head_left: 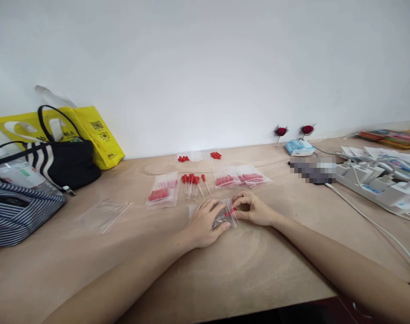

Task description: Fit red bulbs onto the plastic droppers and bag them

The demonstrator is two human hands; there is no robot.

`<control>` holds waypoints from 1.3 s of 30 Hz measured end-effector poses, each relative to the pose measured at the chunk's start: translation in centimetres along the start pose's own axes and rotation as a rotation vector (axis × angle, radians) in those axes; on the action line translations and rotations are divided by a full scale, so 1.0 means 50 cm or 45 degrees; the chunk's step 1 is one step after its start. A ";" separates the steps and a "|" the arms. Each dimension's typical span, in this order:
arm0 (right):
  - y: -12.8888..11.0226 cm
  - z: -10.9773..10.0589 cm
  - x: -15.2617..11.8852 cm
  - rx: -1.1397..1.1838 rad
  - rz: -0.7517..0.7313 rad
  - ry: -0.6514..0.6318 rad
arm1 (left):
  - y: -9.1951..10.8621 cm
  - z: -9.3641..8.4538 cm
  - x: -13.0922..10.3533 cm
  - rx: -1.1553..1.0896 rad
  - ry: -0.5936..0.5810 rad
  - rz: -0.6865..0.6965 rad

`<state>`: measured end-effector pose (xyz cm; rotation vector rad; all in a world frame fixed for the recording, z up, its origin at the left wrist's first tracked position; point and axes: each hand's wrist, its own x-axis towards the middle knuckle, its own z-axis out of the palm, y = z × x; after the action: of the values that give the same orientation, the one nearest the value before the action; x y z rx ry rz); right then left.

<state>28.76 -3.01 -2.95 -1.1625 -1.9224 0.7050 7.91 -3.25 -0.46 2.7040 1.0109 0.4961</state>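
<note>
A clear zip bag (221, 218) lies on the table under my left hand (205, 222), whose fingers and thumb hold it down at its left part. At the bag's right end, by the zip strip, my right hand (254, 209) pinches the red end of a dropper (230, 212). The dropper's thin part points left into the bag, partly hidden by my left hand. Just behind are several loose droppers (193, 180) with red bulbs and clear tapering stems. Filled zip bags of droppers lie to the left (162, 189) and to the right (241, 175) of them.
An unfilled zip bag (105, 215) lies at left. Red bulbs rest on bags near the wall (183, 159). Black (66, 162), yellow (105, 139) and striped bags (22, 216) stand at far left. A wipes pack (299, 147), power strip (376, 186) and cables are at right.
</note>
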 end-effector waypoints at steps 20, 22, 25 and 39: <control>0.013 -0.004 0.002 0.016 -0.005 -0.061 | -0.064 -0.071 -0.076 -0.154 -0.317 0.059; 0.012 0.000 0.001 -0.080 0.027 -0.080 | -0.063 -0.065 -0.064 -0.171 -0.309 0.085; 0.007 0.002 0.001 -0.134 0.071 -0.105 | -0.064 -0.059 -0.054 -0.178 -0.301 0.097; -0.006 -0.036 0.083 -0.084 0.209 0.139 | -0.073 -0.065 -0.071 -0.242 -0.121 0.084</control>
<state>28.93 0.71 -0.38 -1.3835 -1.7855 0.6545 1.99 -2.64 0.57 2.5713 0.8087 0.4466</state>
